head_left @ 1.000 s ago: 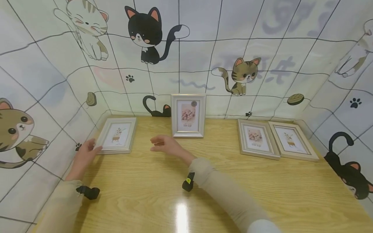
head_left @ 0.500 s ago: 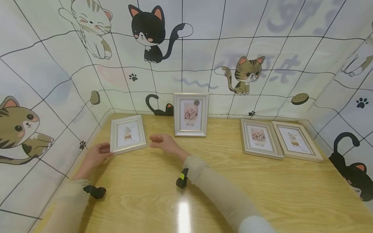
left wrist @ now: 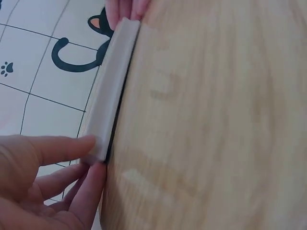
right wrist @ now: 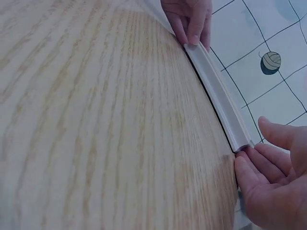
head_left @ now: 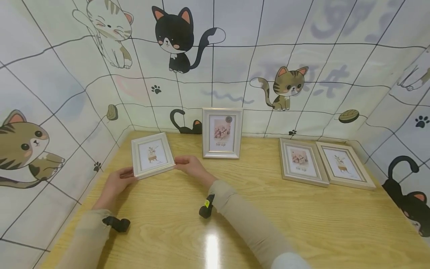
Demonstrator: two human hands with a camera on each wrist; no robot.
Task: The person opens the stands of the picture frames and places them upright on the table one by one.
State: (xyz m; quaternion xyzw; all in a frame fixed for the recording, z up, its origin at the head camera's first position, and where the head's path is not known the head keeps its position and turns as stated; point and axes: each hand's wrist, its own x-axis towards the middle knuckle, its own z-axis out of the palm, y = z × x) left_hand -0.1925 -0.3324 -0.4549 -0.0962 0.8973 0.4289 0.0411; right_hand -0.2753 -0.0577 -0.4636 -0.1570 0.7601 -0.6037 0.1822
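A pale picture frame with a potted-plant print lies at the left of the table, slightly turned. My left hand grips its near left corner. In the left wrist view the thumb presses the frame's edge, with the other fingers curled below that corner. My right hand touches the near right corner. In the right wrist view its fingertips meet the frame's end, while the thumb stays raised and apart from it. The frame's underside is hidden.
A silvery frame with a pink flower print stands upright at the back middle. Two more frames lie side by side at the right, one with flowers, one with a plant. A cat-patterned wall covering encloses the table.
The plant-print frame has shifted right and turned. My left hand has moved right with it and now grips its corner. My right hand has come into touch with the other corner.
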